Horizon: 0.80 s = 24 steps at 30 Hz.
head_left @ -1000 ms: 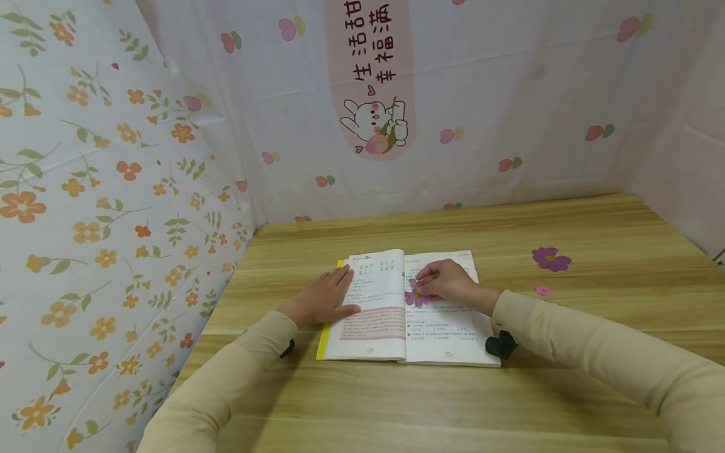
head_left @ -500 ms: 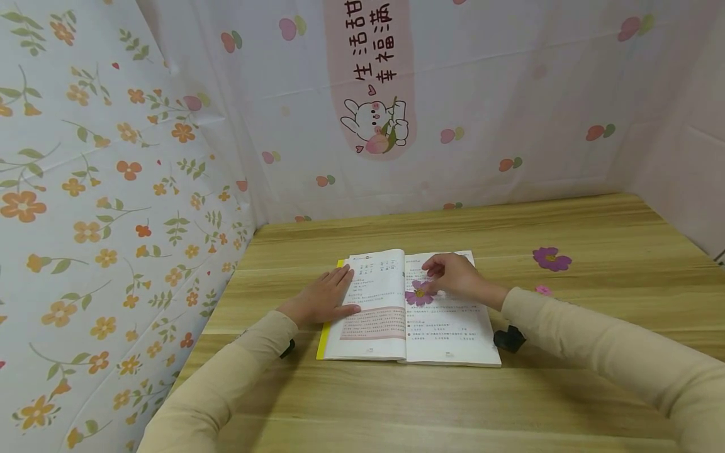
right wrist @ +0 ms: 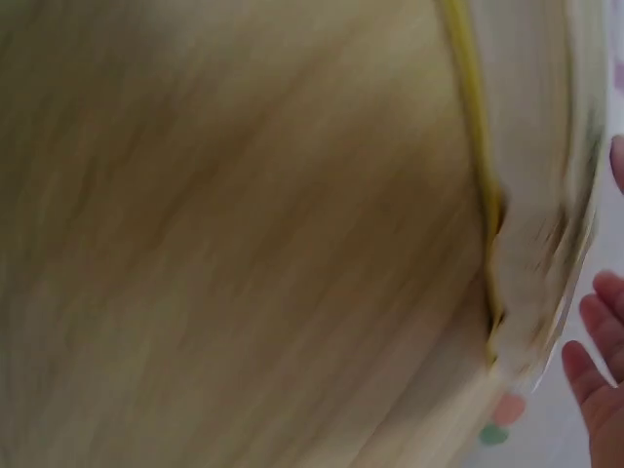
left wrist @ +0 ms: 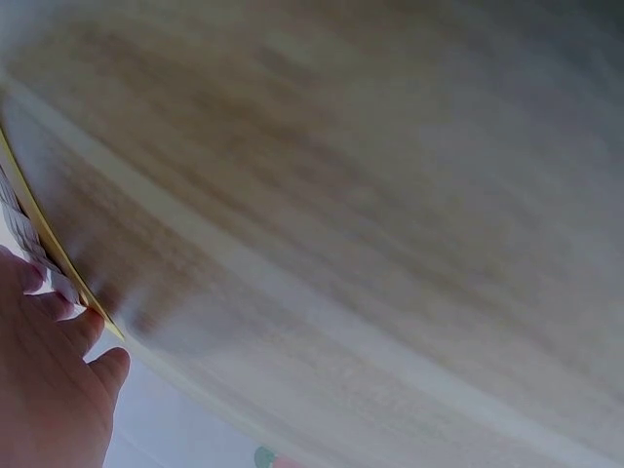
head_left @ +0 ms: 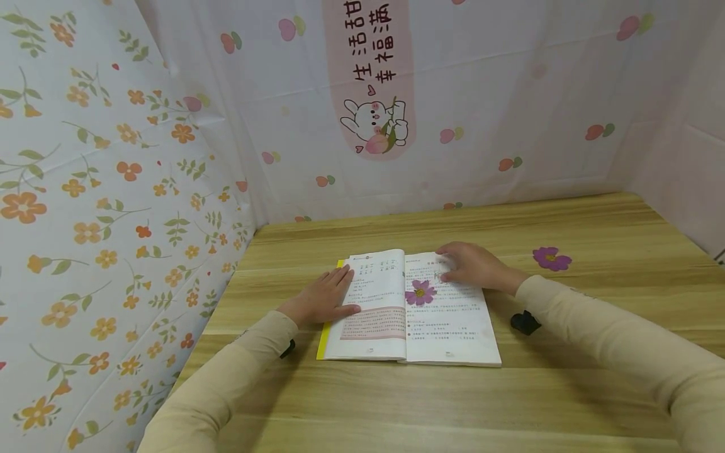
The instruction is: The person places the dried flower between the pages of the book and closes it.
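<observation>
Wooden counter [head_left: 566, 352] bears an open book [head_left: 408, 308] with a pink flower [head_left: 420, 292] lying free on its right page. Left hand [head_left: 323, 299] presses the left page flat-fingered, holding nothing; right hand [head_left: 476, 267] rests loosely open on the right page's top, just beside the flower.

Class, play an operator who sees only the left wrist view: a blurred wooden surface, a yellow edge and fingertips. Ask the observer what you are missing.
Operator: What is that yellow edge?
Observer: The cover of an open book, seen in the head view.
Operator: What does the left hand do?
Observer: The left hand rests flat on the left page.
Operator: Anything on the pages?
Observer: A purple flower lies on the right page; the right hand rests beside it, apart.
</observation>
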### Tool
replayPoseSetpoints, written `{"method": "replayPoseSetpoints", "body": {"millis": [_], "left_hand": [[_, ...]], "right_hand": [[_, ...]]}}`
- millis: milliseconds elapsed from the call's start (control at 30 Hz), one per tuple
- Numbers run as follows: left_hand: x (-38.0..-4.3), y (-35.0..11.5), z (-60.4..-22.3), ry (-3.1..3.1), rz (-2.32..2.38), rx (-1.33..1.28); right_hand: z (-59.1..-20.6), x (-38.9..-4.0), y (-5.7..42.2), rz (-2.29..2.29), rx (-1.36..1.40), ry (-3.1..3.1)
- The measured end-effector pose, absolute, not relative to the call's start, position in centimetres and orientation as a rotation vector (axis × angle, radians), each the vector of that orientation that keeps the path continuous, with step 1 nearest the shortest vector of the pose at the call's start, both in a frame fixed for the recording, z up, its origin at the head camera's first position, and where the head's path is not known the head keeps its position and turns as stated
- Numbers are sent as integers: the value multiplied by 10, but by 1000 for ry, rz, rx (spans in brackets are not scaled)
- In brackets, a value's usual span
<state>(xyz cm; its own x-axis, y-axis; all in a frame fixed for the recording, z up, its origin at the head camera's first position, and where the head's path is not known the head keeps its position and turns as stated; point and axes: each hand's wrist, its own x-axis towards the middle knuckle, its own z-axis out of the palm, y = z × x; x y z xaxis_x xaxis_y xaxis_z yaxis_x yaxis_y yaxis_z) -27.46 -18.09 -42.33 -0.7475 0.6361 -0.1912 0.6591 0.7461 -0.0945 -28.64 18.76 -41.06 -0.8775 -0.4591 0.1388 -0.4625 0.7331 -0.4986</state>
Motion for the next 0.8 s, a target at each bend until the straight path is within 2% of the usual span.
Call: {"method": "replayPoseSetpoints", "body": {"millis": [400,800], "left_hand": [[-275,-182,-424,2800,-254,1036],[-274,-182,-424,2810,-242,1047]], "right_hand": [[-415,-294,207,465,964,-2850],[-422,-297,216,178,979,-2959]]}}
